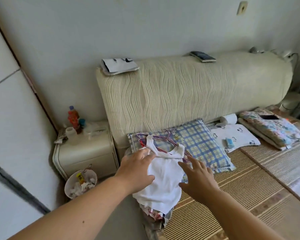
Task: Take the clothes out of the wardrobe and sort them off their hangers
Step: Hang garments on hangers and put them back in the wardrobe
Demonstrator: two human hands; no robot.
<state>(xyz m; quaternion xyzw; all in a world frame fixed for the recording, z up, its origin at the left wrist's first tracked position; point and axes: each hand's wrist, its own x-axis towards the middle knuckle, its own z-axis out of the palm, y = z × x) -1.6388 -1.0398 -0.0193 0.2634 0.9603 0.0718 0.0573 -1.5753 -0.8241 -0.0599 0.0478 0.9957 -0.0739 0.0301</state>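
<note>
A wardrobe (7,118) is standing at the far left, with a nightstand (87,153) and a bin (80,184) sitting beside the bed (232,196). The left hand (137,170) is lying flat on a white top (163,184), fingers straight, gripping nothing. The top is resting on a pile of clothes (156,217) at the bed's edge, its straps reaching over hangers (163,141) on a plaid pillow (201,141). The right hand (197,179) is hovering just right of the top, fingers spread, holding nothing.

Matt white cloth vest (163,177), ribbed fabric headboard (189,94), woven striped mat (232,196).
</note>
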